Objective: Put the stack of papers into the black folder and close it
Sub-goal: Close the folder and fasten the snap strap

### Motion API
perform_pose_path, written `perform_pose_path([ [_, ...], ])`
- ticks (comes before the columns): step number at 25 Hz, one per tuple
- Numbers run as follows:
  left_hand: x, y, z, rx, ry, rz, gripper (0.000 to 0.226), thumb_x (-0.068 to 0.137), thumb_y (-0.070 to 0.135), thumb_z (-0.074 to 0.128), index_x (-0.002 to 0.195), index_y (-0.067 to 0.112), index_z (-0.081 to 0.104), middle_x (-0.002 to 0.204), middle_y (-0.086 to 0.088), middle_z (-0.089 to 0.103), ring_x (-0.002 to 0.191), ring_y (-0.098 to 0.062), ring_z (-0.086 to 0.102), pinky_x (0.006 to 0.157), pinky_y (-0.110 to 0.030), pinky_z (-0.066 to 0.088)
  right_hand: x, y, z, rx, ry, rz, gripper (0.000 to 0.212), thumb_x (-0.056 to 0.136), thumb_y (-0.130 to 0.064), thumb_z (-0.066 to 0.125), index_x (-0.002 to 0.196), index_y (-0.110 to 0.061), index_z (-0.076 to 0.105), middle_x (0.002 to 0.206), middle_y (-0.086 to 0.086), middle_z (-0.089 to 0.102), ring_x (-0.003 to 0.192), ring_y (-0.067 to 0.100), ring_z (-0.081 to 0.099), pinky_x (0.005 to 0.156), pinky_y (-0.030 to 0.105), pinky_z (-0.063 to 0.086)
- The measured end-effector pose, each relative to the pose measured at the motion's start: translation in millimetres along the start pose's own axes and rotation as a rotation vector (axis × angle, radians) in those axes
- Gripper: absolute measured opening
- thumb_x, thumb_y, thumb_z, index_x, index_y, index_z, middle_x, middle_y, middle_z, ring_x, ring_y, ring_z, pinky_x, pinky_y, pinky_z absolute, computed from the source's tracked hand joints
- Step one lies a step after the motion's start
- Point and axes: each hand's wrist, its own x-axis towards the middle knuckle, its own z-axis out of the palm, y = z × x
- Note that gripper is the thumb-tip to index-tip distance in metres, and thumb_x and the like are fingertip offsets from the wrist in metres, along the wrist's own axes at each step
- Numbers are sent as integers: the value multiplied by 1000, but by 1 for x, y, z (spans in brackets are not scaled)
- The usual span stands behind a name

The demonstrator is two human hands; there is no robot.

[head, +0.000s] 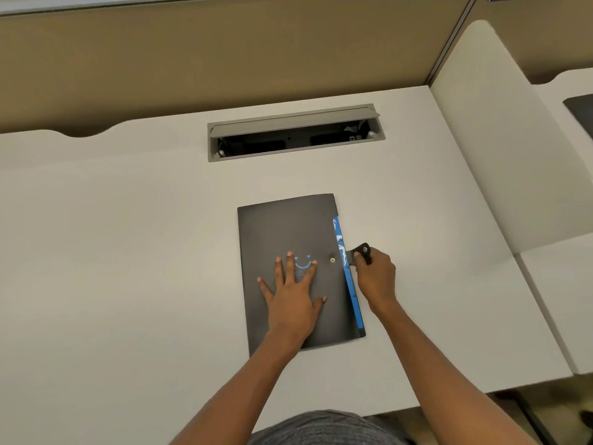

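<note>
On desk (128, 236), mid-front, folder (282, 229) lies shut; left hand (293, 293) spread flat on cover; right hand (375, 274) pinches strap (361, 252) beside stud (332, 260); folder judged light, thin, flexible, slippery; take by strap.

Both forearms are bare, no sleeves showing; grey heathered fabric (324, 428) covers the torso.

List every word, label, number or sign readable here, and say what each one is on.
No text can be read.
Folder cover: a blue smiley sign; faint print just below it, too small to read.
Blue strip along the folder's right edge: white marks, too blurred to read.
Strap in the right hand: a metal snap, no lettering.
</note>
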Motion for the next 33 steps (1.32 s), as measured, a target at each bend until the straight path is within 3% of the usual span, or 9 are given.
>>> perform_pose_path([
  [4,2,-1,1,2,-18,-10,76,95,61,53,160,45,16,173,-4,-10,159,-31,-16,121,-72,0,-5,2,-1,47,142,-120,5,98,-7,67,101,-11,68,87,-4,66,72,0,64,69,17,56],
  [5,2,-1,2,8,-18,-12,76,95,61,53,160,45,16,173,-4,-10,159,-31,-16,121,-72,-1,-6,2,-1,75,177,-148,7,97,-7,68,101,-13,68,88,-5,67,74,-3,63,67,8,53],
  [7,2,-1,4,18,-11,-17,77,95,62,52,160,45,14,173,-4,-10,158,-31,-16,120,-71,-2,-8,3,0,110,201,-226,7,97,-10,68,102,-14,68,90,-6,69,78,-3,65,65,3,51],
  [11,4,-1,7,16,-2,-18,77,95,62,53,160,46,15,174,-4,-10,159,-31,-15,120,-72,-2,-16,6,7,76,128,-341,9,97,-19,71,105,-14,72,96,-8,70,82,3,68,76,17,55],
  [16,4,-2,8,2,5,-19,77,95,61,54,159,46,16,174,-5,-8,159,-31,-15,120,-72,-3,-19,14,16,-111,27,-463,18,96,-19,73,113,-12,73,109,4,73,99,13,63,88,8,44],
  [19,4,-2,9,4,9,-20,76,95,62,53,160,46,15,174,-5,-8,159,-31,-15,120,-72,-3,-17,14,19,-208,1,-539,16,95,-17,73,110,-11,73,109,6,74,104,21,64,88,22,49],
  [24,5,-2,9,5,7,-20,77,95,63,52,159,47,14,174,-4,-9,159,-31,-15,120,-72,-4,-15,14,23,-264,-8,-589,10,95,-14,72,105,-12,74,107,5,74,105,22,64,86,28,53],
  [33,6,-2,8,10,-10,-20,77,95,63,52,160,46,14,174,-4,-10,159,-31,-16,120,-73,-2,-22,14,24,-351,-40,-588,21,101,-9,61,118,-1,70,116,14,70,105,27,68,90,38,60],
])
